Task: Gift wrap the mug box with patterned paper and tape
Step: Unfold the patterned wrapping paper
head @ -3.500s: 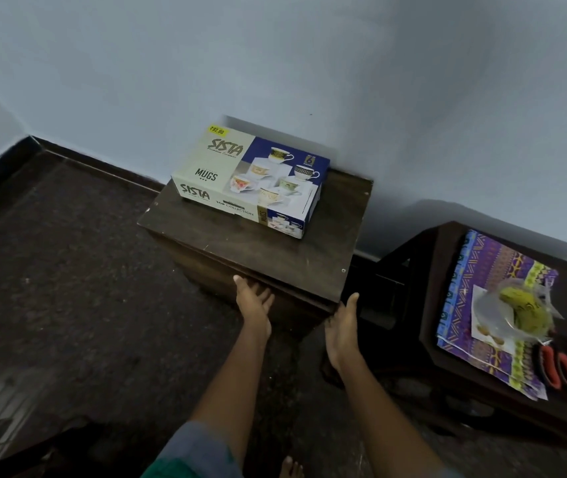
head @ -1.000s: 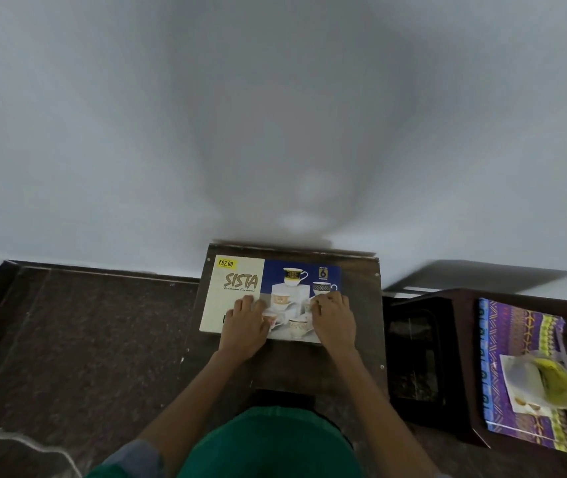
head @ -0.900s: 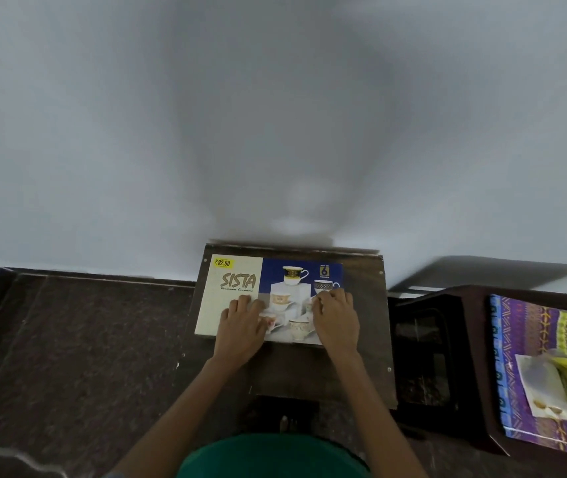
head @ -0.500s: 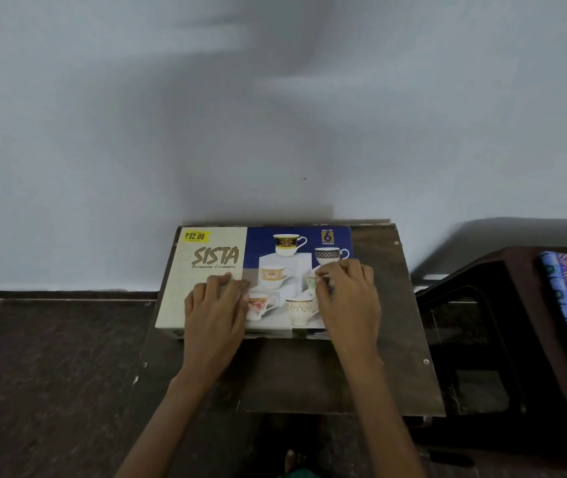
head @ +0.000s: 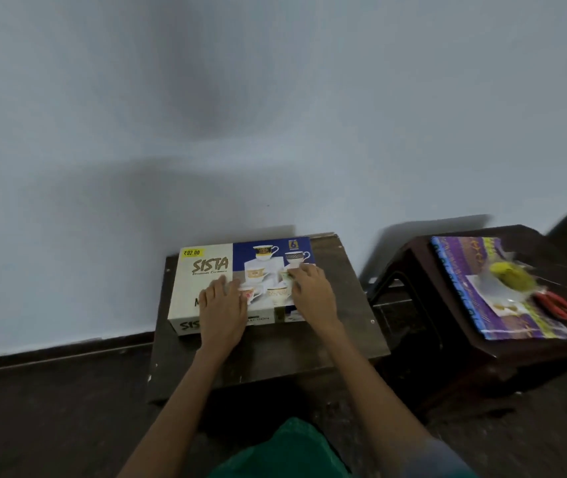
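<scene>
- Both hands lie flat, fingers spread and grasping nothing: our left hand and right hand press the mug box lid.
- Box rests on the dark stool.
- Patterned paper lies folded on the side table, well apart; red scissors beside it.

Mug box flat under both hands, patterned paper off to the right of the right hand.

The mug box lies flat on the small dark table, its cream-and-blue lid printed with "SISTA", a yellow price tag and pictured cups; the left hand and right hand rest palm-down on its near half, fingers spread. The patterned paper, purple with blue and yellow-green bands, lies flat on a separate dark stool, well apart from the right hand.
</scene>
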`<state>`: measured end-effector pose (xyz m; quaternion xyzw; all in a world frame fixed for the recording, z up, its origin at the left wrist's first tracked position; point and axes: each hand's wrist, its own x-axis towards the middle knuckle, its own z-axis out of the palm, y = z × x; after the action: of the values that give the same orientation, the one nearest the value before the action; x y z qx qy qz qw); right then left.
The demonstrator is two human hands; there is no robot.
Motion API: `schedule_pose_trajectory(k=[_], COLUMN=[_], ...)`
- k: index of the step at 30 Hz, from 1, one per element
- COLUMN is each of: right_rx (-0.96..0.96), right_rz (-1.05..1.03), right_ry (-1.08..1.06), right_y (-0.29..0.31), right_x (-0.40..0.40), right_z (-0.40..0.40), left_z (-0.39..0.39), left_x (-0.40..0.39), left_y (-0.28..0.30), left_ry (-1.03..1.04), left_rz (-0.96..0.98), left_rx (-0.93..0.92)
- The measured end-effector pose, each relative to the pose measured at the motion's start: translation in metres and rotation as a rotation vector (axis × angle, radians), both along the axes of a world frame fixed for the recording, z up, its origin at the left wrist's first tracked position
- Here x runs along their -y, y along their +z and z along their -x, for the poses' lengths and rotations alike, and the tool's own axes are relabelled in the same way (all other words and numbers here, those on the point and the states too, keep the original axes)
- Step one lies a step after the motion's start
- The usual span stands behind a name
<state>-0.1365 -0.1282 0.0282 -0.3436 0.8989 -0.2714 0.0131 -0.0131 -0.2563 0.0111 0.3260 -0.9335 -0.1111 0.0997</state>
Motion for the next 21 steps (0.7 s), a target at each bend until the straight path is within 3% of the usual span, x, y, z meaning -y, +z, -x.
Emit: schedule_pose_trajectory(k=[6, 13, 17, 21], right_rx=[0.099, 0.029, 0.027, 0.067], right_rz=[-0.015, 0.058, 0.070, 0.110], right_ry=[-0.162, -0.472, -0.652, -0.759], right_y=[0.015, 0.021, 0.017, -0.003], right_x=[-0.067, -0.196, -0.264, -0.308], right_z=[-0.011, 0.044, 0.082, 0.112], left_z=[0.030, 0.108, 0.163, 0.209], left_x=[-0.076, -0.220, -0.279, -0.316], left_y=[0.014, 0.016, 0.011, 0.002], left_ry=[-0.165, -0.370, -0.340, -0.149], left_rz=[-0.073, -0.373, -0.663, -0.997], left_rx=[-0.069, -0.158, -0.170, -0.159])
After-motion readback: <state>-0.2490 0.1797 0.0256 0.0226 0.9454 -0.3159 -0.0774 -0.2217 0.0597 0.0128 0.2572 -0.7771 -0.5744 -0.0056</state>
